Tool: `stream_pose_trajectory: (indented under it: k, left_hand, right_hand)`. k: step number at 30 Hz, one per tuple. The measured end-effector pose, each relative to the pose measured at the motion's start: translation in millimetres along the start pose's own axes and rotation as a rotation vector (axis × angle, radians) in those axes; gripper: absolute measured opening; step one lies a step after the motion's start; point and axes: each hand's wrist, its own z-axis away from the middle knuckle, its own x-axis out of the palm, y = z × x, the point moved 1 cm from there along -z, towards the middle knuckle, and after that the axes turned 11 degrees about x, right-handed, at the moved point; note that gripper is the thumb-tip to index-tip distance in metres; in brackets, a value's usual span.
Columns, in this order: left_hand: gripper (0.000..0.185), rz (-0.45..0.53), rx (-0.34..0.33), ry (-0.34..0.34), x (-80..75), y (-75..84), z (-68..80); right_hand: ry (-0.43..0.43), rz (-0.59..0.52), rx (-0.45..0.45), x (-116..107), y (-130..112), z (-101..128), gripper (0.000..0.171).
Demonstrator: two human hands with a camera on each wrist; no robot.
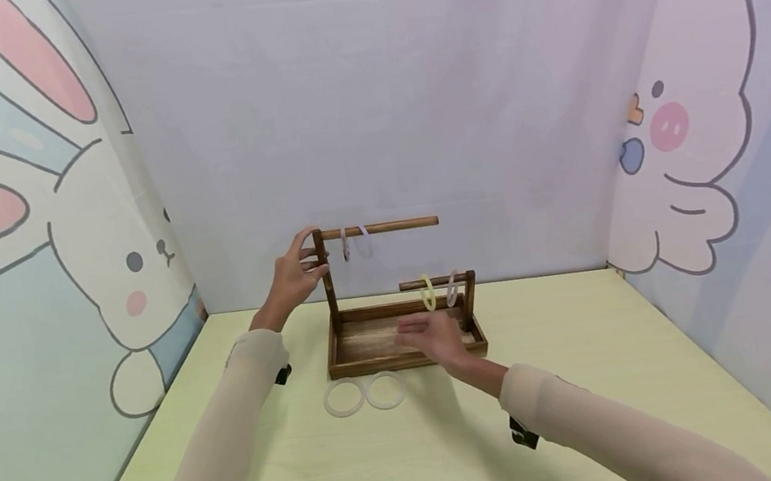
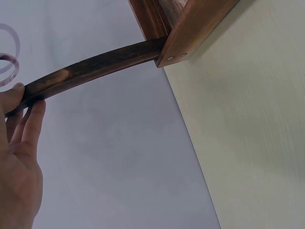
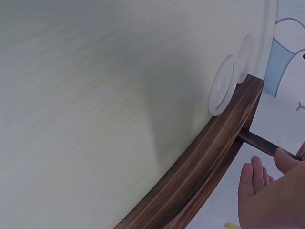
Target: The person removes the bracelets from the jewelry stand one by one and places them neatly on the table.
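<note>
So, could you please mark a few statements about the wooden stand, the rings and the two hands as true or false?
1. The left hand grips the tall post of the wooden stand. True.
2. Four white rings lie on the table. False: two white rings lie there, side by side in front of the stand.
3. A yellow ring hangs on the lower bar. True.
4. The right hand pinches a ring. False: it hovers open over the stand's tray, holding nothing.
5. The upper bar is bare. False: two pale rings hang on it.
</note>
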Motion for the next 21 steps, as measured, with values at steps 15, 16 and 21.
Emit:
stream_pose_trajectory:
  k: [15,16,21]
  left_hand:
    - [0.082,0.012,0.016,0.004,1.0,-0.2,0.5]
    - [0.082,0.012,0.016,0.003,1.0,-0.5,0.3]
    - [0.082,0.003,0.008,0.006,-0.2,-1.6,0.0]
  right_hand:
    - [-0.006,-0.098,0.059,-1,-23,-15,0.030]
    - [-0.006,-0.104,0.062,-1,-24,-16,0.030]
    - [0.000,-0.124,0.026,-2,-32,-19,0.032]
